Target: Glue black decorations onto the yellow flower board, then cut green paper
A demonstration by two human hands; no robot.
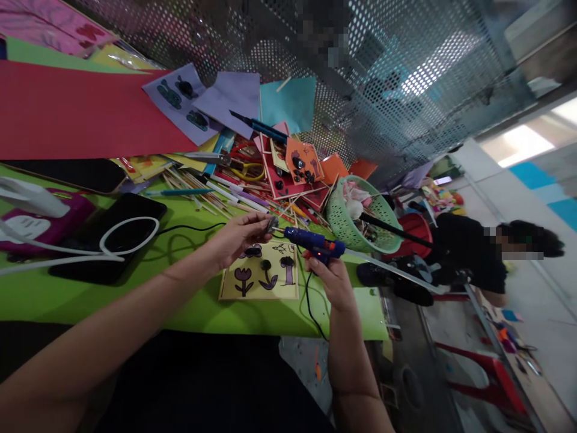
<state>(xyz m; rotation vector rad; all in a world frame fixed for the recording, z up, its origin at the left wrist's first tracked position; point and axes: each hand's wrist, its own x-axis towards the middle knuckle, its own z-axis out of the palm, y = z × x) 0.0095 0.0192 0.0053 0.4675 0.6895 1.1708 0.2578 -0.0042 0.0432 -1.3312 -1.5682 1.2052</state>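
Observation:
In my right hand (331,276) is a blue glue gun (311,242), its nozzle pointing left and a small red light showing on its body. My left hand (241,237) pinches a small dark grey piece (272,224), whose kind I cannot make out, right at the nozzle tip. Below both hands lies a yellow card (252,293) with a thin pale border. Drawn flowers and other figures cover it, and dark rounded pieces (265,264) sit on some of them. A black cord runs beside the glue gun.
Sticks, pens, scissors (220,159) and coloured paper crowd the green table's (189,307) back. A green basket (336,210) stands right of them, below a perforated metal panel (360,108). A black tablet-like slab (108,240) and white cable lie left. Another person (469,252) is at right.

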